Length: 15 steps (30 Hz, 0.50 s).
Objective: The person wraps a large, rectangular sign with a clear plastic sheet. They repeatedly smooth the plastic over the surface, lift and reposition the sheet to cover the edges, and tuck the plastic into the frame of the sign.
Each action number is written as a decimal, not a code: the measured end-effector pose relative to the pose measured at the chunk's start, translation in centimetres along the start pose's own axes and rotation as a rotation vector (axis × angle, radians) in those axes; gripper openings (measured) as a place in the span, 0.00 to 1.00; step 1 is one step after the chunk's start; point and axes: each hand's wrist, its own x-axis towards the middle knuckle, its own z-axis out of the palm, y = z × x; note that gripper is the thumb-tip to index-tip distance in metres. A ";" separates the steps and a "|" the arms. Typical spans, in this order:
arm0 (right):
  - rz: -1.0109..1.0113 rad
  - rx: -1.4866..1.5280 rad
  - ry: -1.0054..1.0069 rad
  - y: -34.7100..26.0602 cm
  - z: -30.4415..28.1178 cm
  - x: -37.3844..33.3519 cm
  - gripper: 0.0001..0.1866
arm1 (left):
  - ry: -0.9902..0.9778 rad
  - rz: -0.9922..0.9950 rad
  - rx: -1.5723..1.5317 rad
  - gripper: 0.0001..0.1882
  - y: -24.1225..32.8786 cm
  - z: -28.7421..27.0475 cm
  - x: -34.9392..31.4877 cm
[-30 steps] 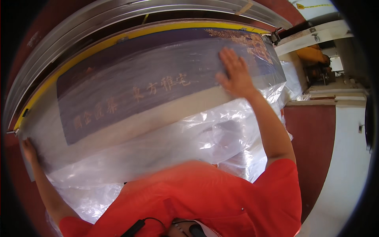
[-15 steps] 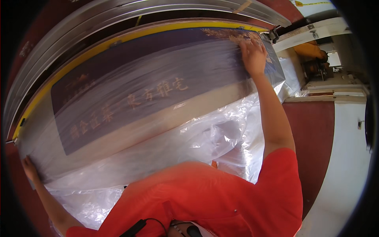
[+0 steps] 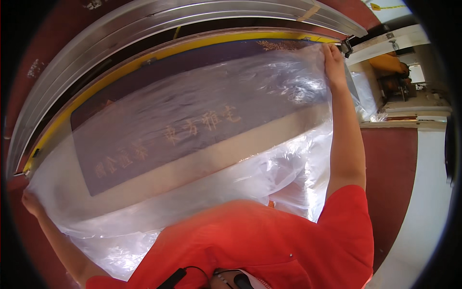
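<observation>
A long cream panel (image 3: 207,151) with a dark purple-blue printed area (image 3: 144,103) and gold lettering lies in front of me. Clear plastic film (image 3: 260,176) covers most of it and drapes in shiny folds over the near side. At the far right corner, my right hand (image 3: 335,67) is closed on the edge of the film. My left hand (image 3: 32,202) is beside the left end of the panel, its fingers curled on the film's left edge. Along the far side a dark strip of the print shows beyond the film's edge.
A yellow strip (image 3: 91,87) runs along the panel's far edge, with silver metal rails (image 3: 192,15) behind it. A pale beam (image 3: 380,45) and a machine (image 3: 397,84) stand at the right. Red-brown floor (image 3: 390,178) shows beside a white surface (image 3: 430,202).
My right hand has moved right from over the panel's corner, and is now closed on the film. The film's far edge is drawn nearer, baring more of the print. My left hand has shifted slightly.
</observation>
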 end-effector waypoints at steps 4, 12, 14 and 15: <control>-0.248 -0.592 0.167 2.7 -0.2 -0.2 0.13 | 0.103 0.051 0.113 0.22 -1.7 8.7 1.2; -0.033 -0.494 0.345 3.6 2.6 7.4 0.18 | -0.302 0.244 0.939 0.26 -0.2 16.6 8.5; 0.023 -0.442 0.402 4.1 3.0 7.2 0.21 | -0.315 0.198 0.519 0.26 -0.2 16.9 8.5; 0.043 -0.375 0.402 5.4 3.1 7.7 0.22 | -0.289 0.171 0.335 0.28 -2.1 14.7 9.8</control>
